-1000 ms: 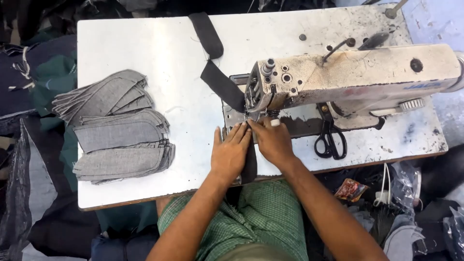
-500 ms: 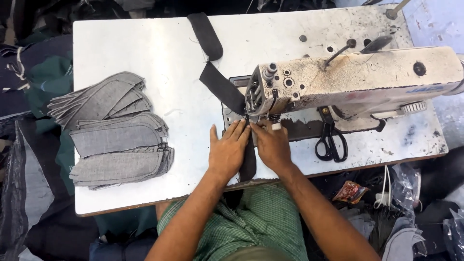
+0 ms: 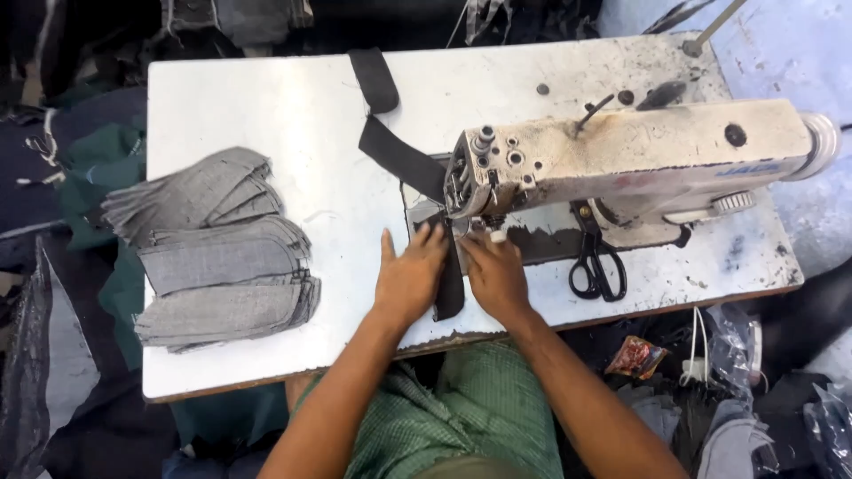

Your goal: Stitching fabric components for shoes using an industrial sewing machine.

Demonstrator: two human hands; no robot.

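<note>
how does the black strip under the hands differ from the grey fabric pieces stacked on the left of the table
The long black fabric strip is one narrow band running from the table's far edge, under the sewing machine head, to the near edge; the grey rounded fabric pieces are many short, wide cuts in fanned stacks. The strip is pressed flat by the left hand and right hand; the grey pieces lie untouched. Both are cloth on the white table.
</note>
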